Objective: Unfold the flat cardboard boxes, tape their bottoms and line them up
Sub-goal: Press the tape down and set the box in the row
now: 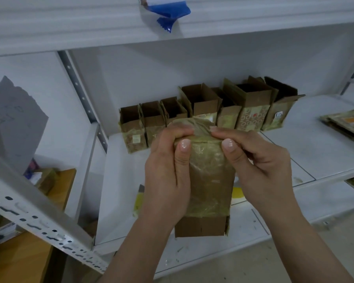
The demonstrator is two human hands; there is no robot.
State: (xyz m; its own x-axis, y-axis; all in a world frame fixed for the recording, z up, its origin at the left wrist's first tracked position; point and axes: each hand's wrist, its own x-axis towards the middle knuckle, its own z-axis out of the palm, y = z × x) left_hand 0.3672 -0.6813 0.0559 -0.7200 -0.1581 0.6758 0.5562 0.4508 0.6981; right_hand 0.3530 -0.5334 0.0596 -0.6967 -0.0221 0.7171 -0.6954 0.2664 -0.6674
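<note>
Both hands grip one cardboard box [209,186], held above front part of shelf [307,152]. Left hand [168,180] wraps left side, thumb on taped face. Right hand [260,168] wraps right side, thumb also on tape, fingers curled over top end. Box covered with shiny clear tape, bare flap at lower end. Row of open boxes [208,107] stands along back edge of shelf, touching side by side. Flat cardboard stack [347,123] near right edge. Blue packet [168,11] on upper shelf.

A blue-and-white plastic packet [165,11] hangs over the edge of the white upper shelf [70,35], a grey sheet of paper [14,123] leans at the left, and an orange-brown wooden surface [18,260] shows below the perforated metal rail [39,225].
</note>
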